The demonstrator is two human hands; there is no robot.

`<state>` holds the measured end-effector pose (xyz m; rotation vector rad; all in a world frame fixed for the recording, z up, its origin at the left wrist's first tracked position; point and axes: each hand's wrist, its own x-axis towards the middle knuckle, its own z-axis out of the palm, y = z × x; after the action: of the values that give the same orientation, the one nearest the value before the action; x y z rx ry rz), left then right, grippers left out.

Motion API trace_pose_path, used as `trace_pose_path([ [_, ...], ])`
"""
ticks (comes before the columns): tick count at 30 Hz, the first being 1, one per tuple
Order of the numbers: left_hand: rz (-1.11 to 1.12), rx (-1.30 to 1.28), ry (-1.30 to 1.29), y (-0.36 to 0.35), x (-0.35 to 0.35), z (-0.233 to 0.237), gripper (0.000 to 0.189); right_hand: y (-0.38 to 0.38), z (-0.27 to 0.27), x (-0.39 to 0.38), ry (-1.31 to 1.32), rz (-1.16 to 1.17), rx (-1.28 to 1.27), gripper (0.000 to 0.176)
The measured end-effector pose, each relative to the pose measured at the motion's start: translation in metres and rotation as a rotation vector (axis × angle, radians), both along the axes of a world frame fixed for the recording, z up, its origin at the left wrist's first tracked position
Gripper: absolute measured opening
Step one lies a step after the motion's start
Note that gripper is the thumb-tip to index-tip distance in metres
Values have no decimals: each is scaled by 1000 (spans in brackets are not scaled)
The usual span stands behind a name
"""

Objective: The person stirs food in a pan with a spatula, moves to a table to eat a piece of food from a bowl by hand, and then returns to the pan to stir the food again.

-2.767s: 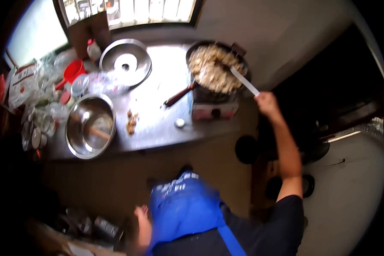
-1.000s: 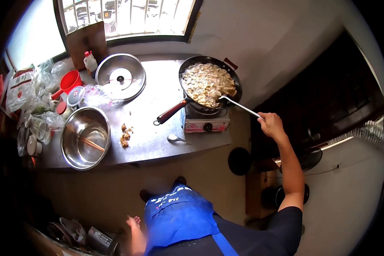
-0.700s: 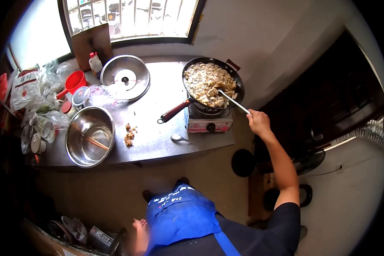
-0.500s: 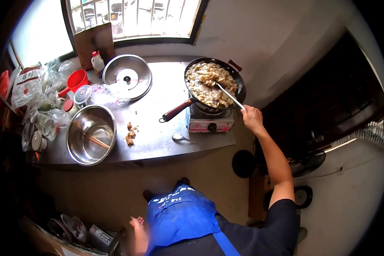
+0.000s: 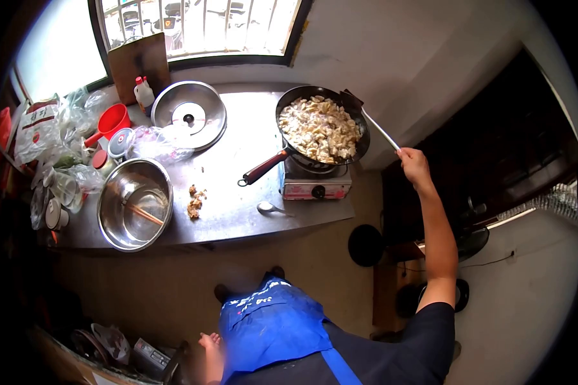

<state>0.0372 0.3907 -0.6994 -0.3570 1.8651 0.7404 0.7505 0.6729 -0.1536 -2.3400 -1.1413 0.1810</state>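
Note:
In my right hand (image 5: 415, 168) is the long pale handle of a spatula (image 5: 380, 130), fingers wrapped round its end. Its dark head lies over the far right rim of the wok (image 5: 365, 136). Chopped, pale brown food (image 5: 321, 128) fills much of the wok, which sits on a small portable stove (image 5: 316, 187). The wok's wooden handle (image 5: 265, 168) points left toward me, untouched. My left hand (image 5: 210, 340) hangs low beside the blue apron (image 5: 273, 327), empty, with its fingers loosely apart.
Left on the metal table stand a steel bowl (image 5: 135, 231) with chopsticks, a large steel lid (image 5: 205, 106), a red ladle-like scoop (image 5: 113, 120) and plastic bags (image 5: 38, 138). A spoon (image 5: 268, 207) and food scraps (image 5: 195, 204) lie near the front edge. A wall rises behind the wok.
My right hand has moved up and to the right, bringing the spatula out of the middle of the food to the wok's far right rim. My left hand stays low.

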Motion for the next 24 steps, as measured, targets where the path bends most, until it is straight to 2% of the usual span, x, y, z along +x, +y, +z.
trace_pose_path([
  [2, -9, -4, 1, 3, 5, -5, 51, -4, -10, 16, -147, 24, 36, 32],
  [5, -11, 53, -78, 6, 3, -18, 49, -5, -18, 22, -90, -69, -89, 32],
  [7, -1, 120, 41, 13, 10, -12, 54, 1, -37, 39, -94, -24, -80, 35],
  [10, -29, 147, 90, 17, 6, -9, 52, 14, -46, 25, 492, -115, -113, 34],
  [11, -29, 148, 91, 18, 4, -2, 52, 19, -52, 21, 492, -114, -112, 34],
  [14, 3, 161, 33, 11, -4, -6, 47, 37, -68, 17, 813, -108, -87, 33],
  [17, 21, 115, 134, -1, -2, -5, 51, 47, -77, 7, 941, -75, -59, 32],
  [19, 50, 75, 105, -12, -4, -4, 54, 48, -76, -3, 954, -75, -61, 32],
  [21, 34, 48, 46, -23, -8, -7, 52, 46, -77, -13, 790, -44, -36, 33],
  [22, 10, 22, -15, -26, -10, -9, 51, 43, -77, -18, 791, -45, -36, 33],
  [24, -1, -4, 8, -25, -1, 4, 52, 34, -75, -25, 658, 21, -19, 33],
])
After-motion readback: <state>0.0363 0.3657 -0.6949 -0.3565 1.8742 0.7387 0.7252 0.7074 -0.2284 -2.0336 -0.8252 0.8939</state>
